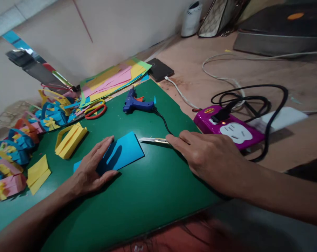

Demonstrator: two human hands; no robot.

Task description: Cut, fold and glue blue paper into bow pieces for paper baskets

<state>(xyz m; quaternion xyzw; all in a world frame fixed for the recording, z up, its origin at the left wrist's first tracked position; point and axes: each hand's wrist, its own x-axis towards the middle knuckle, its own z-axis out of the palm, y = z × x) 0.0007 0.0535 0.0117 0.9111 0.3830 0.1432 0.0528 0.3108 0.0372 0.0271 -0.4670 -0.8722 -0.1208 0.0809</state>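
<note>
A folded piece of blue paper (130, 148) lies on the green board (137, 203). Over its left part rests my left hand (92, 169), fingers stretched out and apart. My right hand (208, 154) is closed around a utility knife (158, 140), its blade pointing left, the tip just beside the paper's right edge. Most of the knife's handle is hidden in my fingers. Beyond the paper, a blue hot glue gun (138, 104) lies on the board. To the left are a small yellow paper basket (71, 140) and a folded yellow paper piece (39, 174).
Scissors (96, 111) lie near coloured paper sheets (116, 80). Several small paper baskets (19, 143) line the left side. A purple power strip (226, 126) with a black cord (286, 101) stands at right, and a black phone (160, 69) lies behind.
</note>
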